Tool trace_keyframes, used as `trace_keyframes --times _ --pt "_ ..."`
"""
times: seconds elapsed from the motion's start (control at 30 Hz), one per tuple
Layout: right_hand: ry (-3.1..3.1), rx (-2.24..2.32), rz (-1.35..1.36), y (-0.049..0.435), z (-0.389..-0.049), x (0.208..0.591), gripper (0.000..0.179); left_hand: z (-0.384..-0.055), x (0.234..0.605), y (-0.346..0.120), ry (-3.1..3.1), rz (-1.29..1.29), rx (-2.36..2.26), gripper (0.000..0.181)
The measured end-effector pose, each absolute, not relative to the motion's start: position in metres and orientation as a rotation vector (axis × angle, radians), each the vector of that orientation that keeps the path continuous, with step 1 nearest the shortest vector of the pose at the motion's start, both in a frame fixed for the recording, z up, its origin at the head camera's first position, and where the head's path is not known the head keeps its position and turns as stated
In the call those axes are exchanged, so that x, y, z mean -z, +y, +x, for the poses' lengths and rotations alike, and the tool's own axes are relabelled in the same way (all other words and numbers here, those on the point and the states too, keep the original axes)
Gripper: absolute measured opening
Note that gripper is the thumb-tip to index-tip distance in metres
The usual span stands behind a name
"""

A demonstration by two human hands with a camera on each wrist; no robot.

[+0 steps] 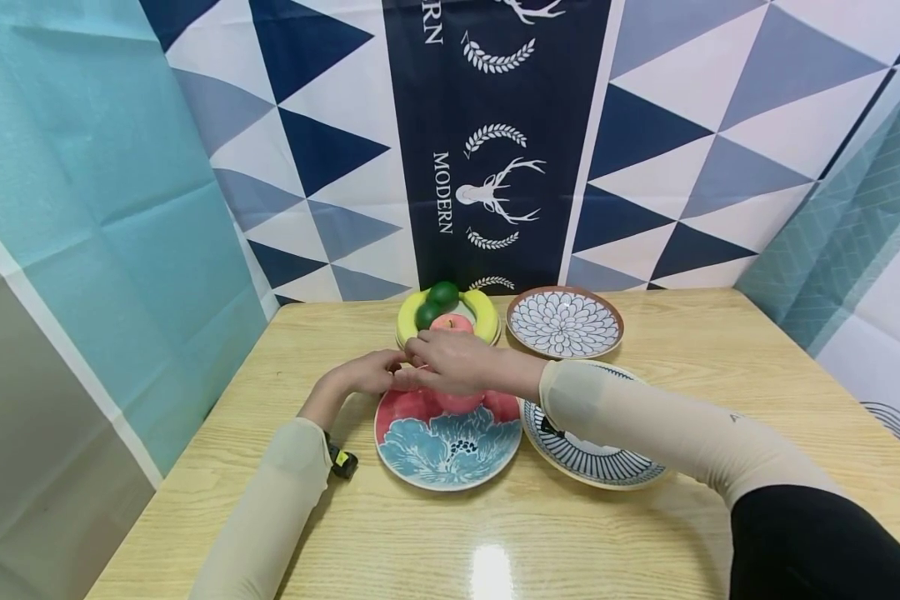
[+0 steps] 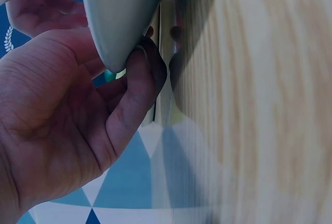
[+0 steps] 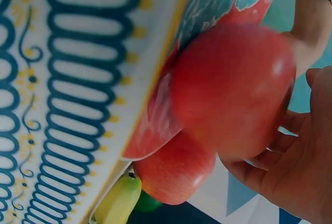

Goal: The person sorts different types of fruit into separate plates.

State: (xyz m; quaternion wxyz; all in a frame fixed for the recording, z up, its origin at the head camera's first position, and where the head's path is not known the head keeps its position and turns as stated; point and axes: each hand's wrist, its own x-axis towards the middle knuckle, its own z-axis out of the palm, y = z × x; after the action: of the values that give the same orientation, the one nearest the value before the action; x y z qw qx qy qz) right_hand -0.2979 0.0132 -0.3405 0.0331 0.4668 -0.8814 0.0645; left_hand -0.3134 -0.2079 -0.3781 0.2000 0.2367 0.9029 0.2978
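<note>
A plate (image 1: 450, 454) with a blue flower on red lies before me. At its left rim, my left hand (image 1: 371, 372) grips the edge, with fingers (image 2: 132, 94) curled under it in the left wrist view. My right hand (image 1: 453, 362) reaches across above the plate. Its fingers curl round the far side of a red apple (image 3: 233, 89), which looks blurred over the plate in the right wrist view. From the head view the right hand covers much of this apple (image 1: 461, 402). Some fingertips are hidden behind the fruit.
Behind stands a small plate (image 1: 498, 335) bearing bananas (image 1: 483, 315), green fruits (image 1: 443, 293) and another apple (image 1: 452, 322). To its right lies a brown-rimmed plate (image 1: 566, 323). A blue-and-white patterned plate (image 1: 600, 458) sits under my right forearm. Patterned cloth (image 1: 487, 125) hangs behind the table.
</note>
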Motion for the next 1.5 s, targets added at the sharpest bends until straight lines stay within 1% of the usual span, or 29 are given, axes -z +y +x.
trace_keyframes --times 0.17,0.5,0.6,0.8,1.03,1.33,1.5 --pt "-2.706 -0.202 1.411 0.013 -0.299 0.335 0.047 -0.315 0.379 -0.207 2.510 0.733 -0.856 0.041" --pt "-2.754 -0.239 1.353 0.017 -0.300 0.327 0.056 -0.316 0.380 -0.207 2.539 0.725 -0.805 0.037" --pt "-2.736 -0.222 1.331 0.017 -0.302 0.326 0.057 -0.315 0.379 -0.207 2.541 0.685 -0.794 0.040" --pt "-2.720 -0.208 1.280 0.021 -0.308 0.322 0.055 -0.313 0.378 -0.207 2.562 0.618 -0.796 0.052" --pt "-2.741 -0.199 1.219 0.026 -0.313 0.316 0.049 -0.315 0.379 -0.207 2.542 0.640 -0.815 0.047" --pt "-2.806 -0.216 1.162 0.035 -0.329 0.317 0.059 -0.313 0.378 -0.207 2.531 0.613 -0.808 0.044" --pt "-2.762 -0.227 1.154 0.040 -0.339 0.318 0.056 -0.313 0.377 -0.207 2.526 0.598 -0.811 0.046"
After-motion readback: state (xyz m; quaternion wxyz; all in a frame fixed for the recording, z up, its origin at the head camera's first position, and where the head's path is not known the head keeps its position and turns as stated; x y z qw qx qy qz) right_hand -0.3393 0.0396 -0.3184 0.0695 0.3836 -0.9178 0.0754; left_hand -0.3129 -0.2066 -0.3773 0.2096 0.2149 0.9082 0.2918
